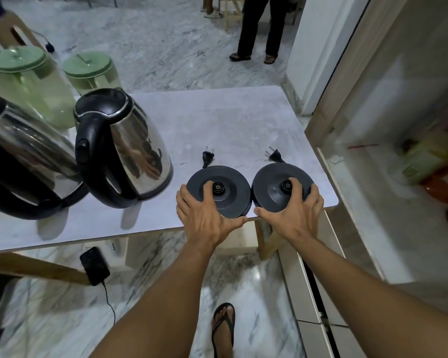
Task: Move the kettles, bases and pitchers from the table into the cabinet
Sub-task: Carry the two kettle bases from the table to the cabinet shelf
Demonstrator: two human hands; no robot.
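Observation:
Two round black kettle bases lie side by side at the table's near right corner, each with a short cord and plug behind it. My left hand point(207, 214) grips the left base point(228, 192); my right hand point(295, 213) grips the right base point(272, 188). Two steel kettles with black handles stand to the left, one point(130, 146) close to the bases and another point(23, 156) at the frame's left edge. Behind them stand two clear pitchers with green lids, one at the far left point(29, 81) and one point(91, 71) beside it. The open cabinet point(388, 192) is on the right.
The grey table point(217, 120) ends just right of the bases. A phone on a cable point(95, 264) hangs below the table's front edge. Another person's legs point(259, 29) stand on the marble floor beyond. Blurred items sit inside the cabinet.

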